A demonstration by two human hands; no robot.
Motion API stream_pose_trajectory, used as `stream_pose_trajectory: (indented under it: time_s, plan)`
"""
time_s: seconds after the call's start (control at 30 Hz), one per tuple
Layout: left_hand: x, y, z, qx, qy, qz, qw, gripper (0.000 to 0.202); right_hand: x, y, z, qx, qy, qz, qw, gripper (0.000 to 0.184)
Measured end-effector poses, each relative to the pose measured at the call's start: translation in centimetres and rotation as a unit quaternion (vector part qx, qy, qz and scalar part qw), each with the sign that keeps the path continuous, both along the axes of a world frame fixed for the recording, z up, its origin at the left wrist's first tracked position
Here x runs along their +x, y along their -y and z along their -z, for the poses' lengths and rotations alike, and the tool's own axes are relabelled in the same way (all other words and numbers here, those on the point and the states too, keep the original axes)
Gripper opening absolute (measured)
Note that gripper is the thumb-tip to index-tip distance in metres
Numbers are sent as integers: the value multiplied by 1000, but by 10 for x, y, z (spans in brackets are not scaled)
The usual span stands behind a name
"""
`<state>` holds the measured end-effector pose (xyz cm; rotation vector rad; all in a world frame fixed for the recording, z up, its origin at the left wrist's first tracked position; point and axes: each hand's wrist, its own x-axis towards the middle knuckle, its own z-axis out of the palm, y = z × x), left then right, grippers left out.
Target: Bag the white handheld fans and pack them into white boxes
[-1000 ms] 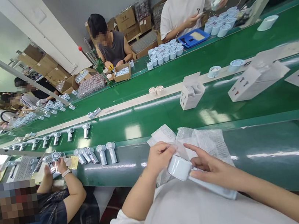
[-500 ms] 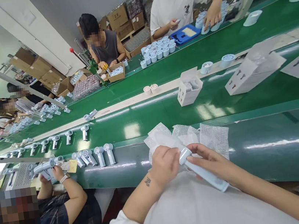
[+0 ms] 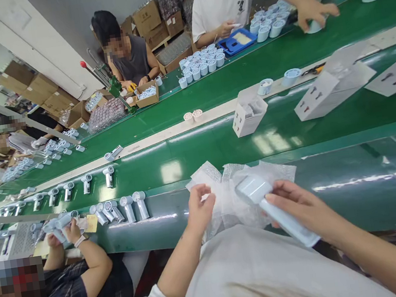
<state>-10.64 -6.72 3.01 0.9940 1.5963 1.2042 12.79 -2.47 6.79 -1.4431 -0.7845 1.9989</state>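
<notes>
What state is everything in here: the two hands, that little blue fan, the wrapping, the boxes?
left hand: pinching the bubble bag's edge.
right hand: closed around the fan's handle.
fan: unwrapped, head over the bag.
bubble bag: crumpled, on the bench edge.
small white box: open, flaps up.
row of fans: lying flat, side by side.
</notes>
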Motion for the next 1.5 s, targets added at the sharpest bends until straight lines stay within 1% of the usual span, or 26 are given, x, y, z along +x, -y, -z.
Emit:
stream_pose_trajectory:
  time_s: [0.03, 0.07, 0.1, 0.17, 0.23, 0.27, 0.33, 0.4, 0.43, 0.5, 0.63, 0.73, 0.83, 0.93, 1.03, 1.07, 1.1, 1.13, 1.2, 1.23, 1.27, 1.3, 1.37, 1.4, 1.43, 1.5]
  plan:
    - [6, -9, -8, -32, 127, 32, 991, 44, 2, 1, 0, -8, -24, -33, 999, 51]
    - [13, -18, -16, -54, 228, 71, 970, 56, 3, 4, 1, -12, -46, -55, 997, 54]
    - [21, -26, -23, -72, 296, 106, 947, 63, 3, 7, 1, -12, -63, -71, 995, 57]
    - [35, -38, -30, -117, 354, 138, 918, 66, 5, 12, 1, -13, -79, -95, 992, 60]
    - [45, -44, -28, -162, 353, 120, 914, 57, 8, 15, 2, -19, -74, -110, 991, 61]
    - [48, -45, -24, -176, 332, 97, 922, 52, 9, 16, 2, -22, -69, -111, 991, 61]
    - [51, -42, -15, -156, 218, 50, 962, 40, 13, 15, 3, -27, -57, -94, 994, 61]
    - [50, -35, -7, -70, 26, 39, 996, 24, 15, 15, 3, -36, -41, -64, 996, 58]
    - [50, -30, -4, -14, -71, 53, 996, 17, 15, 15, 3, -42, -30, -50, 997, 56]
    - [48, -21, -1, 100, -222, 88, 966, 14, 15, 15, 2, -53, -11, -35, 998, 54]
    - [46, -10, 0, 276, -372, 132, 876, 25, 10, 17, -6, -69, -7, -18, 997, 55]
    - [48, -7, -1, 350, -435, 166, 813, 25, 6, 17, -12, -81, -2, 28, 996, 59]
    - [53, -8, -4, 406, -421, 230, 778, 19, 2, 16, -13, -67, 8, 57, 996, 59]
    - [61, -17, -11, 413, -400, 277, 770, 15, -1, 11, -15, -53, -9, 34, 998, 65]
    - [70, -24, -18, 354, -420, 247, 799, 17, 1, 6, -19, -66, -40, 11, 997, 79]
    - [72, -25, -20, 342, -435, 246, 796, 19, 2, 5, -20, -72, -48, 7, 996, 82]
    - [73, -24, -23, 344, -452, 263, 780, 20, 4, 5, -20, -74, -52, 5, 996, 81]
    - [74, -24, -25, 353, -468, 300, 753, 20, 6, 5, -19, -70, -50, 5, 996, 78]
    - [72, -22, -30, 365, -477, 398, 693, 18, 10, 8, -17, -57, -27, 7, 998, 68]
    - [69, -22, -32, 350, -469, 430, 687, 18, 12, 10, -16, -55, -13, 8, 998, 63]
    - [67, -22, -33, 317, -455, 438, 708, 19, 13, 12, -15, -56, -2, 9, 998, 59]
    - [65, -23, -35, 268, -431, 424, 750, 24, 13, 14, -14, -60, 4, 8, 998, 57]
    - [62, -24, -35, 145, -357, 357, 851, 42, 13, 17, -11, -53, 23, 6, 998, 55]
    - [62, -24, -33, 89, -316, 323, 888, 48, 12, 18, -9, -37, 46, 7, 998, 56]
    - [63, -25, -31, 46, -283, 302, 909, 49, 10, 19, -6, -14, 75, 8, 997, 56]
    - [65, -26, -25, 17, -261, 287, 922, 37, 8, 20, 2, 26, 137, 6, 990, 57]
